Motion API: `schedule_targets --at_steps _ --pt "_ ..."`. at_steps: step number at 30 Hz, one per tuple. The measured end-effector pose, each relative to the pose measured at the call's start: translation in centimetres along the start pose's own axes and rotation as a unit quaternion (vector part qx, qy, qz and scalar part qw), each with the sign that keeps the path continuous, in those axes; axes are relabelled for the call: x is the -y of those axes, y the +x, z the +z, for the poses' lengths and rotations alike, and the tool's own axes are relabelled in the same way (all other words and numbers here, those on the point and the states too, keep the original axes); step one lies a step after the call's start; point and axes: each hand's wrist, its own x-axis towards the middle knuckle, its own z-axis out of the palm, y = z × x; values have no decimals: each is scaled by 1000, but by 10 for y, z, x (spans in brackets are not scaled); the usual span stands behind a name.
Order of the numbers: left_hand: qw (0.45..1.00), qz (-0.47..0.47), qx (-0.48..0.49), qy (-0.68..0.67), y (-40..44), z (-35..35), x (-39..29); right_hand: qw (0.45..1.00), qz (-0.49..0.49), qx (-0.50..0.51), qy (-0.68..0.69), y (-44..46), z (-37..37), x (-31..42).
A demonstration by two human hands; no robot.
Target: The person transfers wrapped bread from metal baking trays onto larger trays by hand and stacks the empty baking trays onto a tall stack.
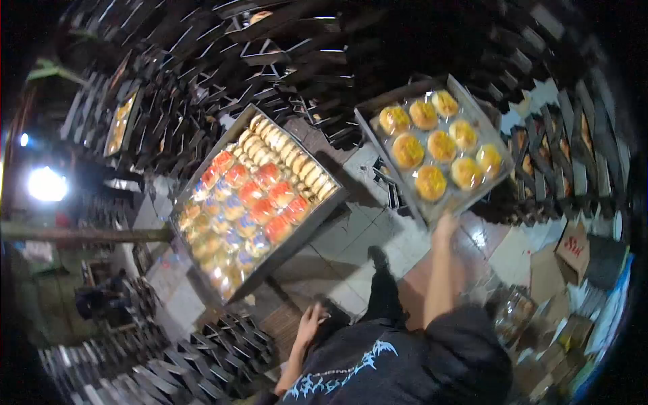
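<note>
My right hand (443, 228) reaches forward and is closed on the near corner of a metal baking tray (420, 210). Round yellow-topped buns (442, 145) sit spaced apart in the tray. My left hand (312, 321) hangs low by my body, its fingers loosely bent and apart, with nothing seen in it. Ahead of it is a large deep tray (287, 251) packed with wrapped buns in red (268, 196), purple and yellow packaging. Rows of small pale filled pastries (290, 154) fill that tray's far side. What supports this large tray is mostly hidden.
Tall stacks of dark trays stand at the back (270, 57), at the right (560, 152) and at the lower left (202, 358). Cardboard boxes (572, 253) and packaging lie at the lower right. Tiled floor (344, 236) shows between the stacks. A bright lamp (47, 184) shines at the left.
</note>
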Motion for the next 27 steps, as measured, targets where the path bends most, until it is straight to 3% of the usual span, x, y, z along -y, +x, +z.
schedule_targets --at_steps 1,2,3,4,5,7,8,9,10,11,12,13,15,16,17,19,20,22,25,27 --pt "995 48 17 83 20 18 -4 994 56 -4 -89 -61 1 36" --pt "979 165 11 121 38 42 -6 993 113 13 28 -98 -5 33" --pt "945 280 15 166 55 59 -26 994 111 7 2 -139 -7 35" --pt "966 240 15 89 41 71 -76 977 198 21 -74 -168 -18 25" --pt "980 199 17 12 22 80 -122 988 136 74 2 -214 -13 26" --pt "951 200 0 -234 38 71 -131 972 139 184 -50 -280 -7 33" --pt "956 261 -75 -114 34 48 -129 962 106 229 -106 -305 -4 31" --pt "949 232 -72 -202 31 22 -120 946 72 273 -161 -324 -3 29" --pt "944 238 -110 -199 33 -9 -105 923 46 353 -148 -336 2 41" --pt "938 263 -168 -151 37 -44 -86 920 41 361 -149 -339 12 34" --pt "946 202 -193 -167 25 -85 -68 933 117 323 -109 -339 23 23" --pt "931 235 -183 -211 29 -139 -29 937 192 283 -69 -343 39 14" --pt "921 211 -215 -246 7 -253 48 899 321 298 12 -369 72 23" --pt "913 174 -260 -262 -7 -295 65 857 389 337 27 -371 83 -9" --pt "916 189 -254 -245 -9 -346 96 854 419 309 -16 -395 90 -25" --pt "899 185 -269 -293 -10 -425 138 818 415 399 -19 -467 84 -62" --pt "905 172 -260 -289 -14 -457 151 832 426 355 6 -511 83 -72" --pt "910 171 -192 -325 -9 -510 168 841 398 355 -88 -559 93 -85" --pt "904 224 -235 -279 28 -542 164 843 401 348 -90 -593 112 -105" --pt "902 262 -242 -243 72 -553 173 841 368 376 -130 -570 113 -156"
